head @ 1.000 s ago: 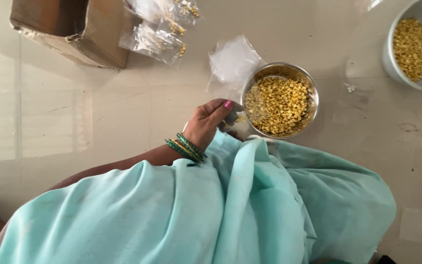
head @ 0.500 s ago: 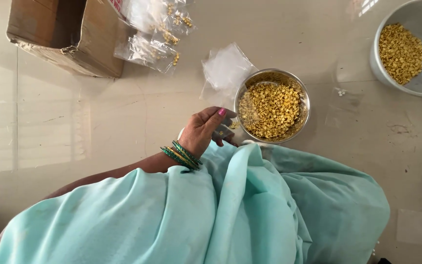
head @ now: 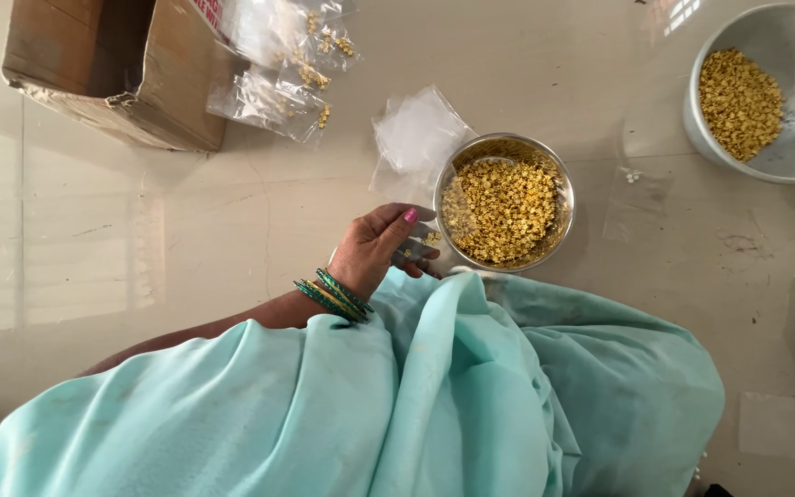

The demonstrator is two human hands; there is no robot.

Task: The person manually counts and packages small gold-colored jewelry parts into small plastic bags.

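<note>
L hand [head: 381, 247] curled loosely on a small clear bag [head: 416, 250] w/ gold bits, just beside steel bowl [head: 505, 199] of gold pieces on floor [head: 186, 230]. R hand out of view.

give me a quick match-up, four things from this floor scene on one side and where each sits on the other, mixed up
Things:
1. cardboard box
2. steel bowl of small yellow pieces
3. large grey bowl
4. green bangles

Places:
A. top right corner
B. on the wrist of the left hand
C. top left corner
D. middle of the floor, just right of the hand

Pairs: 1-C, 2-D, 3-A, 4-B
</note>
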